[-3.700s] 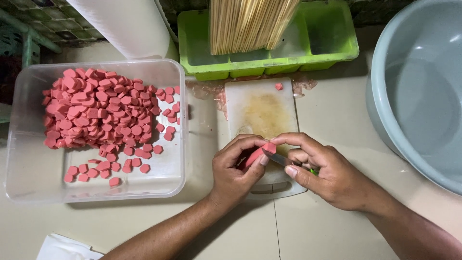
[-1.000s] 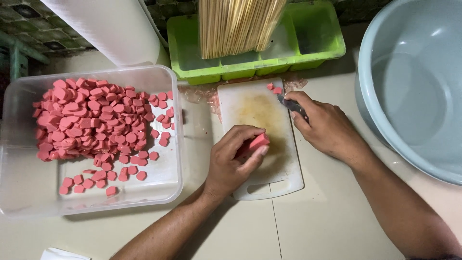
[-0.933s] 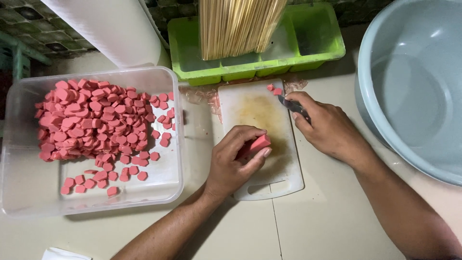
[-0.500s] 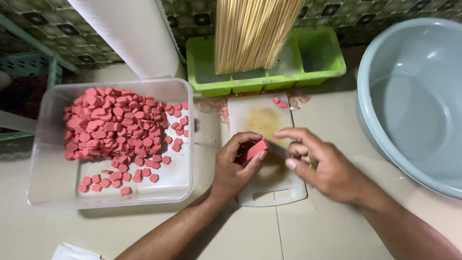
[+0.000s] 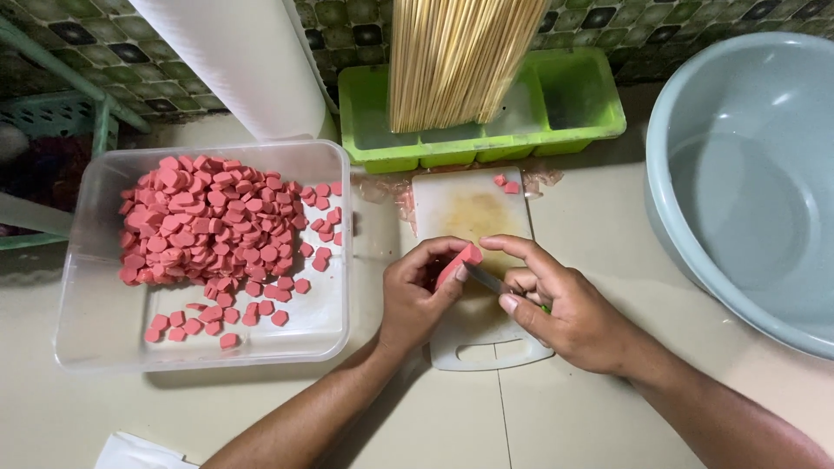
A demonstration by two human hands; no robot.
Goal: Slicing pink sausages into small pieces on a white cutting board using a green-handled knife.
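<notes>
The work surface is a pale cream tiled floor with thin dark grout lines, evenly lit with soft shadows. Along the top runs a wall of small green and dark patterned tiles, and a wide white cylinder leans across it at upper left. At the far left stands a green plastic basket with a slanting green bar, its contents too dark to tell.
</notes>
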